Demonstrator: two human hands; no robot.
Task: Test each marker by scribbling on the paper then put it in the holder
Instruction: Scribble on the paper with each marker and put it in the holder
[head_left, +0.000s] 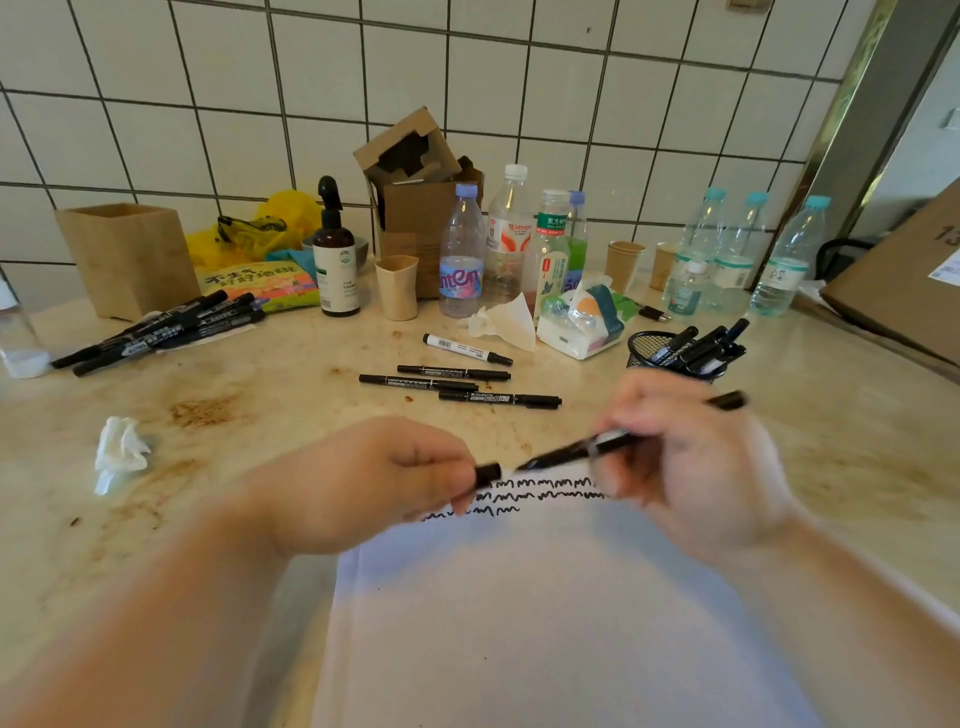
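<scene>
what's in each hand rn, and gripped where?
Right hand grips an uncapped black marker around mid-barrel, tip toward the paper. Left hand pinches the marker's cap at its closed end.

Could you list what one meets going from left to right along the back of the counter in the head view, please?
Wooden box → yellow bag → brown spray bottle → beige cup → cardboard box → paper cups → blue-capped water bottles.
</scene>
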